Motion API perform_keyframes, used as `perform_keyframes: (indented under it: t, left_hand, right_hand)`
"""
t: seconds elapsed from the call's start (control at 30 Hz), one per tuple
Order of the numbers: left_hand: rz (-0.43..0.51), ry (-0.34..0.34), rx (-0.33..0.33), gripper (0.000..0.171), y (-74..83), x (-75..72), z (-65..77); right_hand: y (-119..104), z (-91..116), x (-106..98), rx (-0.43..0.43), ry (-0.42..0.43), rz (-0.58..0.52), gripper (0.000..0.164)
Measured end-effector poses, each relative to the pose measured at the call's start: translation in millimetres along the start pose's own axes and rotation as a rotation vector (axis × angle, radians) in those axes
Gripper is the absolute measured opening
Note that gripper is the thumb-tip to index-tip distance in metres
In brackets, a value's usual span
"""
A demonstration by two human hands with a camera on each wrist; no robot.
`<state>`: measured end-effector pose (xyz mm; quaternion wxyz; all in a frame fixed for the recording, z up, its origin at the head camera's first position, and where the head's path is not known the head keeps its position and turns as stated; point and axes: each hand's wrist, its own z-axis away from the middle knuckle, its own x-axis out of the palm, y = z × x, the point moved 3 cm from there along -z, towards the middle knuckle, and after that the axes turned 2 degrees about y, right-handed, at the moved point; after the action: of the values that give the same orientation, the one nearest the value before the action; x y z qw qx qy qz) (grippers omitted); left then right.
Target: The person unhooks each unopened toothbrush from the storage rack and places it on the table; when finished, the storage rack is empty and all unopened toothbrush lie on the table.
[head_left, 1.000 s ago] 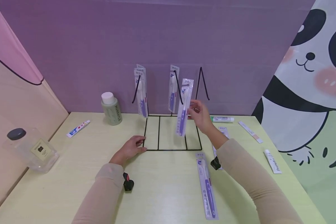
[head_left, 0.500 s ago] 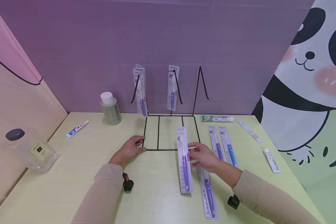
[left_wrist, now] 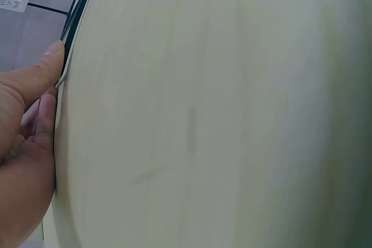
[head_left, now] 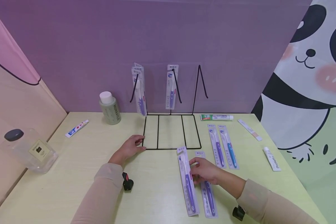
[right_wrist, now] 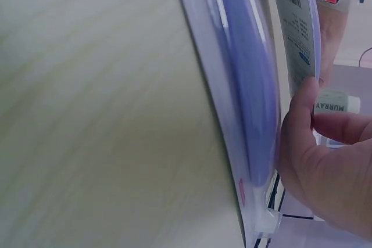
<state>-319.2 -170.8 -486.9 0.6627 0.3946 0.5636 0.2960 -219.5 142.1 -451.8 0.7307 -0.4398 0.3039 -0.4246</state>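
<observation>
My right hand point(head_left: 203, 171) pinches the right edge of a packaged purple toothbrush point(head_left: 188, 186), low above the table; the right wrist view shows thumb and finger on its printed card point(right_wrist: 299, 33). Under that hand lies another packaged purple toothbrush point(head_left: 210, 202), partly covered. My left hand point(head_left: 128, 150) holds the front left corner of a black wire display rack point(head_left: 173, 149), thumb and fingers on the wire point(left_wrist: 70, 39). Packaged toothbrushes hang on the rack's left hook point(head_left: 139, 90), and at least one hangs on the middle hook point(head_left: 171, 90). The right hook point(head_left: 202, 81) is bare.
Right of the rack lie a purple toothbrush point(head_left: 217, 146), a blue toothbrush point(head_left: 229, 149), a toothpaste tube point(head_left: 217, 117), a slim packet point(head_left: 249, 130) and a white tube point(head_left: 272, 159). On the left stand a green bottle point(head_left: 110, 109), a clear bottle point(head_left: 35, 154) and a small tube point(head_left: 77, 128).
My right hand has brought the held toothbrush down from near the middle hook to the table's front, beside the lying toothbrush. My left hand has stayed at the rack's corner.
</observation>
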Motion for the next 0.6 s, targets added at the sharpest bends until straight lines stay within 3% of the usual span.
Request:
perform_keyframes:
  t: [0.3, 0.6]
  left_hand:
    - [-0.001, -0.002, -0.025, 0.053, 1.9, -0.2, 1.4]
    - [-0.003, -0.005, -0.021, 0.053, 3.4, -0.6, 2.0]
  right_hand:
    - [3, 1, 6, 0.025, 0.036, 0.094, 0.037]
    - [-18, 7, -10, 0.025, 0.093, 0.336, 0.044]
